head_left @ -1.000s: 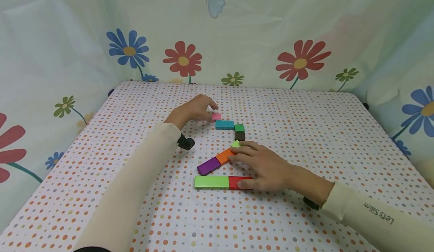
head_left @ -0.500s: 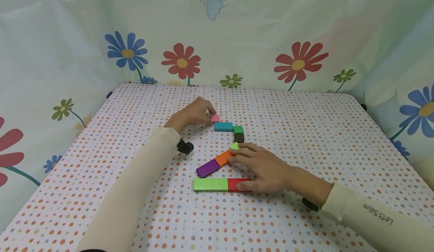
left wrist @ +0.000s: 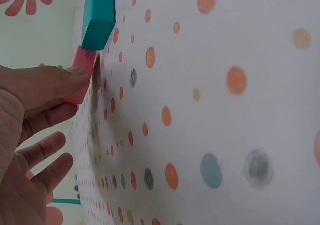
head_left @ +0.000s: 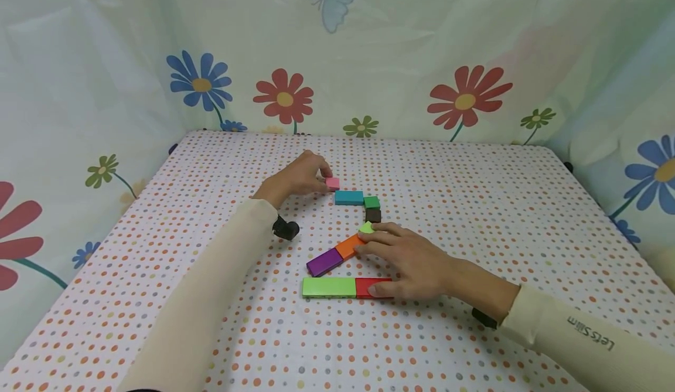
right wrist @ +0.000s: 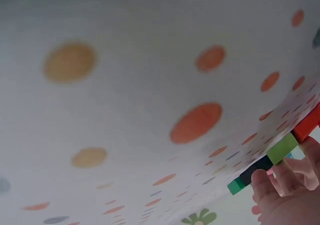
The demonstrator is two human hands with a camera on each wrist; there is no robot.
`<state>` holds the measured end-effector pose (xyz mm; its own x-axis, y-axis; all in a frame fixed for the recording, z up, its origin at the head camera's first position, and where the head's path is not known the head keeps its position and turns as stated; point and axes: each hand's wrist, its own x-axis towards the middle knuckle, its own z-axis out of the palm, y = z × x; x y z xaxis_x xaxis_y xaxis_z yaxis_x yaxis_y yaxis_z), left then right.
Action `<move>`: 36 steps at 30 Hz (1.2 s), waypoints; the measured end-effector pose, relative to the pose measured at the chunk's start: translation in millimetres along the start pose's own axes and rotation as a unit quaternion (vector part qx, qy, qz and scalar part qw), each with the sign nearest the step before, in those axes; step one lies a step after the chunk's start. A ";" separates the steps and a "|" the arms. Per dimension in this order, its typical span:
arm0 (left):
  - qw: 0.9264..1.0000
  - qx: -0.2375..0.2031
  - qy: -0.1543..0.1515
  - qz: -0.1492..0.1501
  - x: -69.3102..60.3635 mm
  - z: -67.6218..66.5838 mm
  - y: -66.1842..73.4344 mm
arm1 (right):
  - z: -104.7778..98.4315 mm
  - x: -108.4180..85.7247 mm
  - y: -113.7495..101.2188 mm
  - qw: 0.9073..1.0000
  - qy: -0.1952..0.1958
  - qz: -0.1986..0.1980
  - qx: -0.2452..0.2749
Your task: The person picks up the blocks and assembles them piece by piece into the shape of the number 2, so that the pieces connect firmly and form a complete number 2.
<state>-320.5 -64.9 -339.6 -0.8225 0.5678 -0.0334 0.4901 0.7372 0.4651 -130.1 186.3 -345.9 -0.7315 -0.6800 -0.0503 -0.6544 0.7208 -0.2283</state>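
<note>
In the head view my left hand (head_left: 300, 175) pinches a small pink block (head_left: 332, 184) between thumb and fingers. The left wrist view shows the thumb against the pink block (left wrist: 85, 60), just by a teal block (left wrist: 99, 22). My right hand (head_left: 408, 257) lies spread over the row, its thumb on a red block (head_left: 365, 287). Its other fingertips touch a lime block (head_left: 366, 227) and an orange block (head_left: 348, 246), partly covering them. A dark brown block (head_left: 373, 215) and a green block (head_left: 371, 203) continue the line towards the teal one.
A purple block (head_left: 324, 262) adjoins the orange one, slanting down left. A long light green block (head_left: 329, 287) lies end to end with the red one. The dotted tablecloth (head_left: 474, 193) spreads around them, with a flowered curtain (head_left: 369, 46) behind.
The left thumb and fingers have closed in on the pink block, which has shifted slightly left, away from the teal block. The right hand stays in place.
</note>
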 end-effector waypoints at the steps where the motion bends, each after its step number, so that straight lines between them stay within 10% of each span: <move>1: 1.000 0.002 0.003 -0.002 -0.8 -0.7 -1.0 | -0.1 0.2 0.1 1.000 0.000 -0.001 -0.002; 17: 0.999 -0.007 0.017 -0.028 -26.6 -12.9 -10.7 | 1.5 0.1 2.6 1.000 0.002 -0.008 -0.023; 36: 0.999 -0.015 0.006 0.030 -45.5 -4.4 0.5 | 3.5 1.3 5.4 0.999 0.020 -0.031 -0.028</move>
<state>-284.2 -92.0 -334.1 -0.7953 0.6062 0.0070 0.5302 0.6899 0.4929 -134.0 188.8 -350.7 -0.6953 -0.7187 0.0016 -0.7078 0.6844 -0.1748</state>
